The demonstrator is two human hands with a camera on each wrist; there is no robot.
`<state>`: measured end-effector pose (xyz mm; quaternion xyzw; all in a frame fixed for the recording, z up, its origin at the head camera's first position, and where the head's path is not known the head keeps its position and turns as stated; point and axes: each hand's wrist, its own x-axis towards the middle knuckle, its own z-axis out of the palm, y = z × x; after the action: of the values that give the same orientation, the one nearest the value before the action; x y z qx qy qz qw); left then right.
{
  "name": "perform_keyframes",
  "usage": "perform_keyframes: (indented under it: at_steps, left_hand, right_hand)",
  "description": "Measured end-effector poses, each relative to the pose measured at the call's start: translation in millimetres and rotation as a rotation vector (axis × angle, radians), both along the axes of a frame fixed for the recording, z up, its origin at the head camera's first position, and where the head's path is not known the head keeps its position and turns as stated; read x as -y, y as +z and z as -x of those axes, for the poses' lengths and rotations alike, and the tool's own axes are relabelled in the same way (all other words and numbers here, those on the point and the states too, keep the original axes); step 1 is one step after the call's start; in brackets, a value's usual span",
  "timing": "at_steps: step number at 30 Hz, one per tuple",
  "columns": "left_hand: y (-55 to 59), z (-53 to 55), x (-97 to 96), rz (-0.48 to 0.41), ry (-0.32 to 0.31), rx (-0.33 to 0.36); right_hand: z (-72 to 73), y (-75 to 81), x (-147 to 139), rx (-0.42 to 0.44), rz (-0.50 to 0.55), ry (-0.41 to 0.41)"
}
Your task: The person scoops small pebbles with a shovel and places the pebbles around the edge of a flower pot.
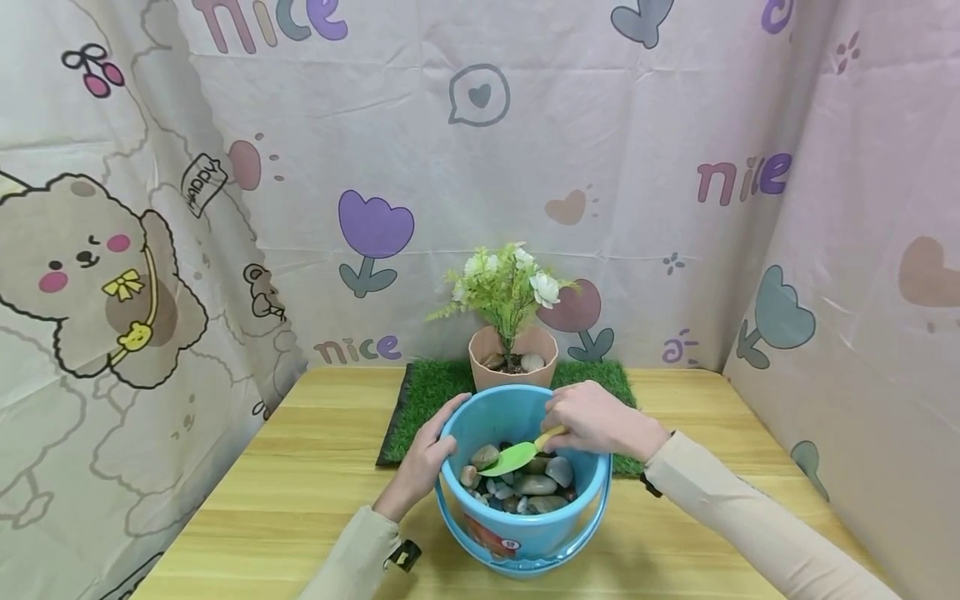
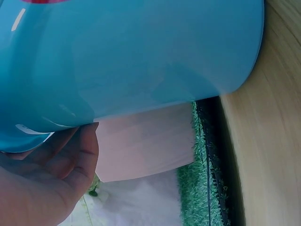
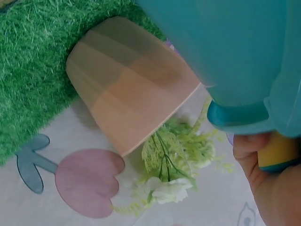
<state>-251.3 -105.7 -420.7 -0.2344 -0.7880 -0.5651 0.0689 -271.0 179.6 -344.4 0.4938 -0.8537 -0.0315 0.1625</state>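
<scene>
A blue bucket (image 1: 525, 533) stands on the table with smooth stones (image 1: 536, 485) of mixed sizes inside. My left hand (image 1: 427, 458) grips the bucket's left rim; in the left wrist view its fingers (image 2: 87, 155) curl at the rim. At the right rim, my right hand (image 1: 596, 419) holds a small trowel by its yellow handle (image 3: 277, 150). The trowel's green blade (image 1: 510, 459) dips into the bucket, its tip beside a greyish-tan stone (image 1: 484, 456). The bucket's own handle (image 1: 480, 552) hangs down in front.
Behind the bucket, a pink pot (image 1: 513, 346) with a white-flowered plant (image 1: 510, 287) and a few stones sits on a green turf mat (image 1: 435, 400). The wooden table (image 1: 285, 467) ends at a printed cloth backdrop (image 1: 480, 167) on three sides.
</scene>
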Motion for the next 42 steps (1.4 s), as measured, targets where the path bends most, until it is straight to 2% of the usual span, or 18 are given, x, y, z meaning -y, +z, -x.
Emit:
perform_keyframes:
  at_steps: [17,27,35,42]
  left_hand:
    - [-3.8,1.9,0.1,0.002,-0.028,-0.006]
    - [-3.3,1.2,1.1,0.018,-0.027,-0.016]
    - [-0.4,1.5,0.6,0.014,-0.015,-0.018]
    - [-0.9,1.5,0.8,0.002,-0.019,-0.014]
  right_hand:
    - [-0.9,-7.2,-6,-0.041,0.161,0.042]
    - [-7.7,-7.2,-12,-0.031,0.265,-0.018]
    - [-8.3,-7.5,-17,-0.089,0.322,-0.011]
    - [-10.5,-9.5,-22,-0.077,0.351,-0.014]
